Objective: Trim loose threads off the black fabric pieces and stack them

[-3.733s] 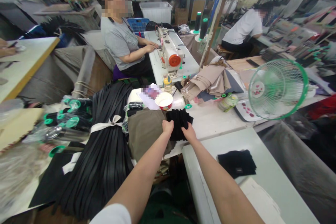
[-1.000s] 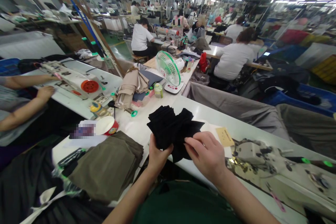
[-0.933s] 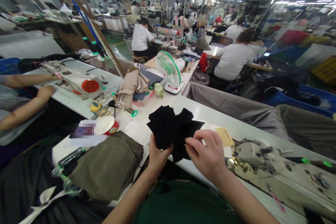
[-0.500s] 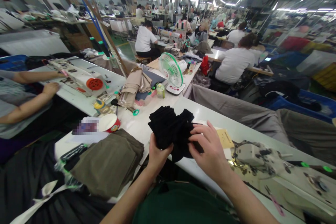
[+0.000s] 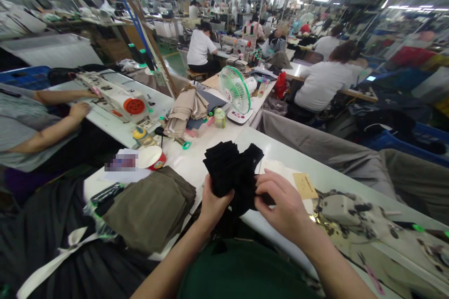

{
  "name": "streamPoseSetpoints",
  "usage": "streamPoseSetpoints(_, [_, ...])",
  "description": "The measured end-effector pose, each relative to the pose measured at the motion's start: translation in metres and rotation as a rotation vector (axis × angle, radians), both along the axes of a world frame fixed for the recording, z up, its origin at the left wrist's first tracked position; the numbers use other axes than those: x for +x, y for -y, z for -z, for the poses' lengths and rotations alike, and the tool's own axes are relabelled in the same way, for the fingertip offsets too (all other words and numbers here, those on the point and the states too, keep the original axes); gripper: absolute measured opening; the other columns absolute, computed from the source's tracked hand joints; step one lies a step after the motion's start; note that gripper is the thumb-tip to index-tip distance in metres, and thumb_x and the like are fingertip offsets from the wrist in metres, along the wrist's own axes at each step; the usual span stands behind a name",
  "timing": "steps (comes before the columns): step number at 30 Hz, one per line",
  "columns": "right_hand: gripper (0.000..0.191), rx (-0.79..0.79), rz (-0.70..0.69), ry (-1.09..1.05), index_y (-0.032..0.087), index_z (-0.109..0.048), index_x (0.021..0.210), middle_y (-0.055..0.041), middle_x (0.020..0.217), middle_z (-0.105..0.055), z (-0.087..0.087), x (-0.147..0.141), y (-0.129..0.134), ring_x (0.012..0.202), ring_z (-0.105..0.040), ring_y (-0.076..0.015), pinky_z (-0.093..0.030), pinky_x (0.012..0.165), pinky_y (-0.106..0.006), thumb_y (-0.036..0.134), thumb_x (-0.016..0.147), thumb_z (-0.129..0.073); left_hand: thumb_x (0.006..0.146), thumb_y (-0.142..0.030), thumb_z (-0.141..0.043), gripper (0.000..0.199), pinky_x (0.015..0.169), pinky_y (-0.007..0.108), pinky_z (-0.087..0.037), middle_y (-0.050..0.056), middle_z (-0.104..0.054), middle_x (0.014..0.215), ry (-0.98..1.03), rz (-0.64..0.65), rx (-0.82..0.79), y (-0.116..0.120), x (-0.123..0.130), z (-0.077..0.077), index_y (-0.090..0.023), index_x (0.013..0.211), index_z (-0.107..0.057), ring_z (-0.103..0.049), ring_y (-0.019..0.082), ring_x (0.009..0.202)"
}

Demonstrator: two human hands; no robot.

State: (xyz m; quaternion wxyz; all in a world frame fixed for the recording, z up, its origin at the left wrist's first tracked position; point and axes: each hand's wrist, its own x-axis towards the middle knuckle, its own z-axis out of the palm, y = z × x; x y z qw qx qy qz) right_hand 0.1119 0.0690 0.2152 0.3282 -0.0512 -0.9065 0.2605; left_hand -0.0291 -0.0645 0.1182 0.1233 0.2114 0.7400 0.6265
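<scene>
A thick bunch of black fabric pieces is held up over the table edge in front of me. My left hand wraps round its lower left side, thumb across the front. At its right side, my right hand pinches the edge of the black cloth between thumb and fingers. Folds of the cloth hide some fingertips. A stack of olive-brown fabric pieces lies to the left of my hands.
A sewing machine stands at the right, with pink-handled snips beside it. A green fan, tan cloth bundle and red-rimmed bowl sit on the table. A co-worker's arm is at left.
My right-hand fingers have drawn closer together on the black cloth's edge. My left hand keeps its grip. The whole view has shifted slightly, so the surroundings appear further right.
</scene>
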Motion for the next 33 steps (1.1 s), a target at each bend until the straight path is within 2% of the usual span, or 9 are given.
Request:
streamPoseSetpoints(5, [0.004, -0.193, -0.063, 0.199, 0.023, -0.055, 0.095, -0.0026, 0.084, -0.065, 0.0, 0.008, 0.005, 0.076, -0.065, -0.0175, -0.054, 0.067, -0.029, 0.022, 0.092, -0.058, 0.061, -0.023, -0.076, 0.056, 0.084, 0.038, -0.052, 0.004, -0.066, 0.101, 0.009, 0.017, 0.008, -0.002, -0.003, 0.001, -0.019, 0.113, -0.056, -0.063, 0.026, 0.096])
streamPoseSetpoints(8, [0.02, -0.346, -0.031, 0.223, 0.023, -0.051, 0.119, -0.0004, 0.083, -0.067, 0.006, 0.006, 0.002, 0.069, -0.068, -0.0141, -0.055, 0.063, -0.025, 0.026, 0.1, -0.046, 0.06, -0.019, -0.074, 0.056, 0.085, 0.039, -0.052, 0.004, -0.067, 0.101, -0.016, 0.055, 0.001, -0.005, -0.004, -0.001, -0.019, 0.113, -0.056, -0.064, 0.026, 0.095])
streamPoseSetpoints(10, [0.036, -0.315, 0.01, 0.202, 0.023, -0.042, 0.137, -0.0008, 0.085, -0.067, 0.01, 0.003, -0.001, 0.065, -0.068, -0.014, -0.055, 0.06, -0.025, 0.026, 0.101, -0.045, 0.06, -0.017, -0.072, 0.056, 0.083, 0.038, -0.052, 0.003, -0.067, 0.1, -0.033, 0.088, 0.002, -0.007, -0.003, -0.004, -0.019, 0.113, -0.056, -0.064, 0.025, 0.093])
streamPoseSetpoints(12, [0.044, -0.156, 0.033, 0.208, 0.023, -0.04, 0.143, -0.002, 0.086, -0.067, 0.012, -0.001, -0.006, 0.064, -0.066, -0.0155, -0.054, 0.058, -0.026, 0.026, 0.1, -0.047, 0.059, -0.016, -0.07, 0.056, 0.08, 0.037, -0.053, 0.003, -0.068, 0.099, -0.04, 0.114, 0.002, -0.009, -0.002, -0.008, -0.019, 0.112, -0.056, -0.065, 0.024, 0.091])
streamPoseSetpoints(16, [0.032, 0.187, 0.019, 0.19, 0.021, -0.056, 0.128, -0.0035, 0.083, -0.065, 0.011, -0.004, -0.013, 0.067, -0.063, -0.0167, -0.047, 0.056, -0.027, 0.02, 0.098, -0.046, 0.058, -0.019, -0.071, 0.055, 0.079, 0.036, -0.053, 0.003, -0.068, 0.098, -0.014, 0.118, 0.009, -0.014, 0.0, -0.011, -0.019, 0.111, -0.056, -0.065, 0.024, 0.089])
streamPoseSetpoints(19, [0.026, 0.291, 0.011, 0.135, 0.019, -0.061, 0.117, -0.0041, 0.083, -0.064, 0.012, -0.002, -0.016, 0.067, -0.061, -0.0159, -0.044, 0.055, -0.028, 0.015, 0.097, -0.046, 0.056, -0.018, -0.07, 0.058, 0.081, 0.036, -0.052, 0.003, -0.068, 0.1, 0.021, 0.107, 0.019, -0.017, -0.002, -0.01, -0.019, 0.113, -0.056, -0.065, 0.025, 0.092])
streamPoseSetpoints(23, [0.025, 0.312, 0.035, 0.072, 0.022, -0.066, 0.108, -0.0052, 0.085, -0.064, 0.01, -0.004, -0.021, 0.077, -0.06, -0.0189, -0.048, 0.064, -0.031, 0.011, 0.092, -0.051, 0.055, -0.017, -0.07, 0.06, 0.079, 0.036, -0.052, 0.003, -0.07, 0.098, 0.063, 0.106, 0.012, -0.02, -0.006, -0.011, -0.019, 0.113, -0.057, -0.065, 0.026, 0.091])
streamPoseSetpoints(28, [0.029, 0.316, -0.007, 0.046, 0.025, -0.065, 0.097, -0.0069, 0.113, -0.068, 0.002, -0.013, -0.024, 0.108, -0.06, -0.0258, -0.044, 0.097, -0.049, 0.005, 0.079, -0.054, 0.055, -0.015, -0.069, 0.059, 0.082, 0.037, -0.054, 0.003, -0.071, 0.102, 0.115, 0.152, 0.047, -0.024, -0.01, -0.01, -0.019, 0.113, -0.057, -0.066, 0.025, 0.094])
streamPoseSetpoints(33, [0.015, 0.095, -0.065, 0.207, 0.021, -0.06, 0.095, -0.0068, 0.097, -0.072, 0.0, -0.02, -0.033, 0.091, -0.065, -0.0233, -0.047, 0.085, -0.043, 0.012, 0.083, -0.059, 0.058, -0.018, -0.075, 0.056, 0.088, 0.039, -0.053, 0.004, -0.072, 0.105, 0.205, 0.194, 0.034, -0.031, -0.015, -0.002, -0.019, 0.112, -0.059, -0.066, 0.027, 0.099])
